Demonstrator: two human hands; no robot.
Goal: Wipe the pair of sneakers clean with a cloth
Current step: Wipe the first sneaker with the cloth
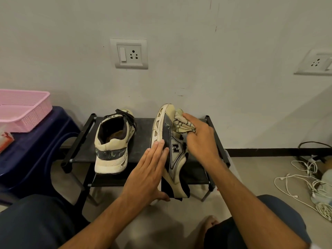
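Black rack [143, 133], scuffed sneaker [173, 150] (tipped sideways), crumpled cloth [183, 123]

Shelf centre: bare strip of rack top [143, 130] between upright sneaker [113, 141] and tipped sneaker [173, 146], open from above.
Rear: wall [179, 69] close behind both toes.
Left flank: blue stool [36, 150] with pink basket [23, 108], just beside rack.
Right floor: loose cables [303, 180].

One view, worn on the seated person's head. Wide-angle, aimed forward and down toward off-white painted wall [179, 24] at 12 o'clock. Close in: low black metal-framed shoe rack [143, 126] near; left hand [149, 173], right hand [201, 139] extend from 6 o'clock.
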